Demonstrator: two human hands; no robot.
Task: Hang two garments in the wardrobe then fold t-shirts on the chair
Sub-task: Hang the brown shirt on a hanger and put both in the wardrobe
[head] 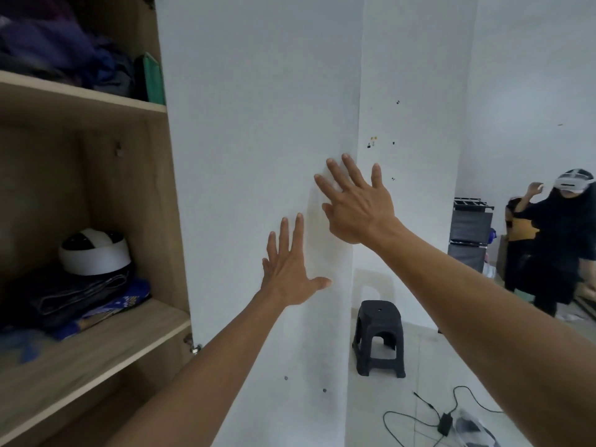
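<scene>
Pressing flat against the white wardrobe door (258, 156), both hands have their fingers straight and spread wide, holding nothing. The left hand (288, 272) lies lower on the panel, fingers pointing up and thumb stuck out to the right near the door's edge. The right hand (358, 209) lies higher, right at that edge, its fingers fanned and angled up to the left. Whether the palms fully touch the surface cannot be told.

To the left, the wardrobe (96, 124) stands open, showing wooden shelves. The upper shelf (80, 91) carries a heap of dark purple and blue garments (58, 50) with something green beside them. The lower shelf (106, 346) bears folded dark and blue clothes (80, 304) with a white and black headset (95, 253) resting on top of them.

Past the door, a black plastic stool (380, 337) stands on the pale floor, near a black cable and adapter (446, 425). Farther right, another person (554, 240) in dark clothing wears a white headset beside a dark fabric drawer unit (471, 230).
</scene>
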